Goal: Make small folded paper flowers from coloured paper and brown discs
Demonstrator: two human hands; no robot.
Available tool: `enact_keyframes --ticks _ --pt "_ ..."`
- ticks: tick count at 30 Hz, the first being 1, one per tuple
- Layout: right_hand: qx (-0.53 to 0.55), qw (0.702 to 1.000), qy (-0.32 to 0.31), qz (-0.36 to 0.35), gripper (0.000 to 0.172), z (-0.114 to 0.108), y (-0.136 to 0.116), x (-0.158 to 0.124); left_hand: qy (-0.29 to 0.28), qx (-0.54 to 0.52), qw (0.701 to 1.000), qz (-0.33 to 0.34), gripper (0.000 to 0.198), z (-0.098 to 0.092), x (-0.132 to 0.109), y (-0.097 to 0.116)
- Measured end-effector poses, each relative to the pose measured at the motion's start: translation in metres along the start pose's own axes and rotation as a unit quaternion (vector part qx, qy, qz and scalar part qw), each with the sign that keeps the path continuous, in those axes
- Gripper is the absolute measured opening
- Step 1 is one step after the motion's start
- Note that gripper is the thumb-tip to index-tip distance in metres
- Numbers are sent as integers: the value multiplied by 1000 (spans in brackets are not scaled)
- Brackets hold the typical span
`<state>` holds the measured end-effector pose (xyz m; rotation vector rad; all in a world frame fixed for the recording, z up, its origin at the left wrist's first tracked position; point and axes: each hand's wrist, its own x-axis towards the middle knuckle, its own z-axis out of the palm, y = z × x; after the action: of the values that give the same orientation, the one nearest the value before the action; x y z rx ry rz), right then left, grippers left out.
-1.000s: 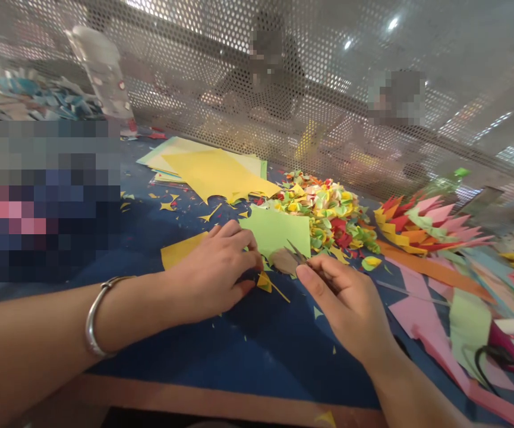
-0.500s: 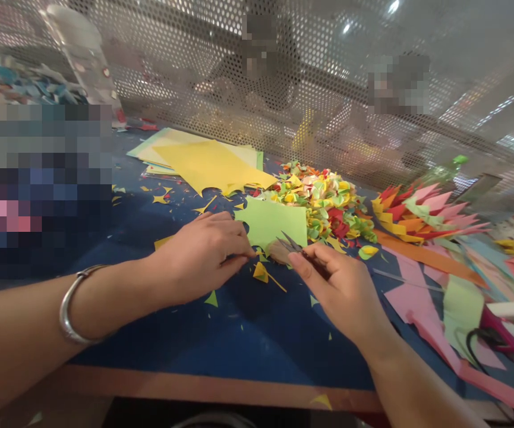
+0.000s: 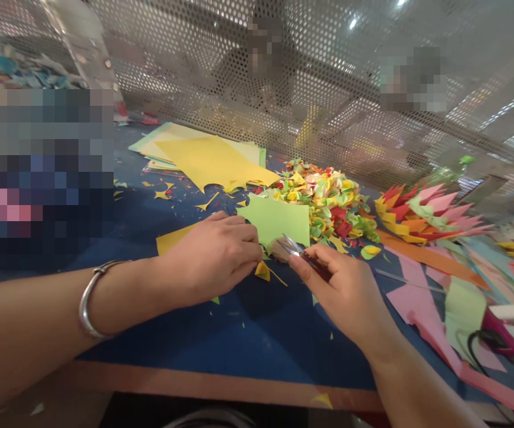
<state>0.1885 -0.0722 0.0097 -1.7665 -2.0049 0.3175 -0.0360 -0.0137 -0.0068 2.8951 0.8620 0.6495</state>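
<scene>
My right hand [image 3: 339, 285] is closed around small pointed scissors [image 3: 293, 245], whose tips point up and left over a round brownish object [image 3: 280, 249]. My left hand [image 3: 221, 255] is closed, fingertips down, just left of that object; what it pinches, if anything, is hidden. Beyond the hands lies a light green sheet [image 3: 278, 220] with a scalloped left edge. A small yellow piece [image 3: 262, 271] rests on the blue table between the hands. Under my left hand's wrist side a yellow paper [image 3: 172, 239] sticks out.
A heap of small colourful paper pieces [image 3: 328, 196] lies behind the green sheet, with a yellow sheet [image 3: 216, 160] on stacked paper to its left. Spiky folded paper [image 3: 426, 214] and pink strips [image 3: 412, 297] are at right. A perforated metal screen [image 3: 185, 65] stands behind.
My left hand has moved slightly right, nearer the scissors, and its fingers have turned downward. The scissor blades look closer together. The view has shifted slightly.
</scene>
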Motion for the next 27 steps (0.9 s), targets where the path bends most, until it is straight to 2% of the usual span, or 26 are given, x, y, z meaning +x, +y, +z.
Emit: enact_keyframes --ticks 4,9,12,15,21,27 --pt "-61 998 -1 12 44 0 1 0 45 -3 999 22 27 -3 -3 -2" --pt "-182 983 -16 23 41 3 -1 -1 101 -39 994 30 20 -12 -6 -5" --pt "-255 966 -29 21 35 6 -2 -3 130 -72 989 10 17 -16 -6 -4" --pt "-299 954 -24 -1 32 8 -3 -7 124 -110 986 -20 19 -16 -6 -3" --pt "-328 943 6 -49 27 7 -5 -15 133 -170 975 -60 18 -14 -4 -5" --pt "-281 954 43 -95 29 4 -2 -16 140 -205 966 -67 17 -12 -4 -7"
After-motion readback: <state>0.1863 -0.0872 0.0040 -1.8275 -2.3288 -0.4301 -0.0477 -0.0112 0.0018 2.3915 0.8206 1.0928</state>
